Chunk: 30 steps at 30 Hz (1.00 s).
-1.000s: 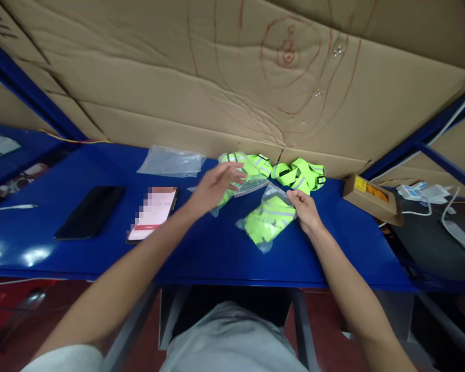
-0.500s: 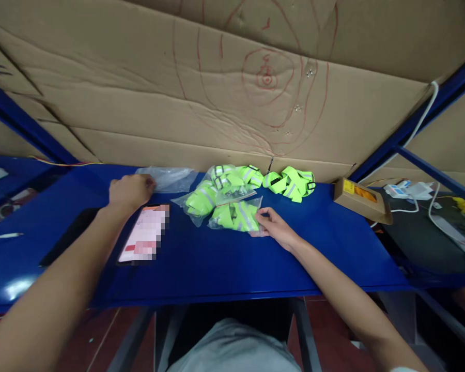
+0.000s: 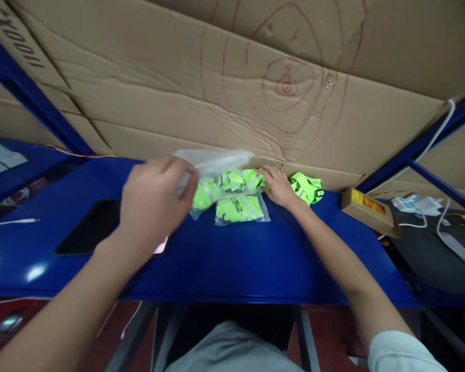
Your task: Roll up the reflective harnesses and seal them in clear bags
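Head view: the left hand (image 3: 155, 199) is raised above the blue shelf (image 3: 232, 258), its fingers pinched shut on one end of an empty clear bag (image 3: 213, 159) that trails off to the right, blurred. The right hand (image 3: 279, 186) lies at the far side on the loose fluorescent yellow straps (image 3: 308, 187), fingers curled on them; whether it has closed a grip or only rests there cannot be told. Between the two hands lie two filled bags of straps (image 3: 234, 199), touching each other, just near of the cardboard wall (image 3: 232, 93). A dark phone (image 3: 89, 227) lies flat at the left, and a second phone (image 3: 160, 247) peeps out under the left wrist. A small cardboard box (image 3: 370, 211) sits to the right of the straps, with white cables (image 3: 430, 212) beyond it.

To do this well, I judge the empty bag should be held by its mouth so it opens freely, and the straps gathered as one compact bundle, clear of the filled bags, so no loop snags on the way in
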Each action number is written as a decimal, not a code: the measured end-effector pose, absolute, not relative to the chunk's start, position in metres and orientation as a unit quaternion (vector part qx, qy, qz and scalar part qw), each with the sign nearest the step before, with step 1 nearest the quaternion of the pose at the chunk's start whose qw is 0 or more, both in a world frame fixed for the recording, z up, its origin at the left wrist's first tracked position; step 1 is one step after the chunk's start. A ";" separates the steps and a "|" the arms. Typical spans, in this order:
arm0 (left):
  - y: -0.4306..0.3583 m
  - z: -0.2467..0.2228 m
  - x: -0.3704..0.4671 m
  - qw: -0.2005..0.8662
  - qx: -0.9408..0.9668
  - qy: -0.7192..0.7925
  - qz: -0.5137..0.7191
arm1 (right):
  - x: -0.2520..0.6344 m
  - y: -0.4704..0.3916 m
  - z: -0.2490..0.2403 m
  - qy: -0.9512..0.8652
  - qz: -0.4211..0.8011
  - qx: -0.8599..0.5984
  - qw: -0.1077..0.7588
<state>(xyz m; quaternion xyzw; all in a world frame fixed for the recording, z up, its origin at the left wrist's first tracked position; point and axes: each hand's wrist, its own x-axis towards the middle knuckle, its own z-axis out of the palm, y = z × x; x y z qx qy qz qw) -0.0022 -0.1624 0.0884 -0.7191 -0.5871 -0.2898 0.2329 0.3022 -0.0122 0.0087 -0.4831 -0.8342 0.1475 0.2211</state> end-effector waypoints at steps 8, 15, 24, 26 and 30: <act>-0.249 0.011 0.053 0.084 -0.858 -0.438 -0.254 | 0.276 0.035 -0.006 -0.912 -0.006 -0.410 0.033; -0.257 -0.037 0.062 0.051 -0.827 -0.483 -0.285 | 0.302 0.025 -0.016 -0.847 0.049 -0.496 0.182; -0.258 -0.065 0.062 0.012 -0.825 -0.485 -0.291 | 0.384 -0.015 -0.011 -0.619 0.174 -0.569 0.512; -0.258 -0.066 0.063 0.007 -0.823 -0.485 -0.296 | 0.403 -0.035 -0.015 -0.588 0.208 -0.578 0.526; -0.257 -0.064 0.063 0.005 -0.821 -0.484 -0.302 | 0.439 -0.070 -0.027 -0.550 0.212 -0.611 0.529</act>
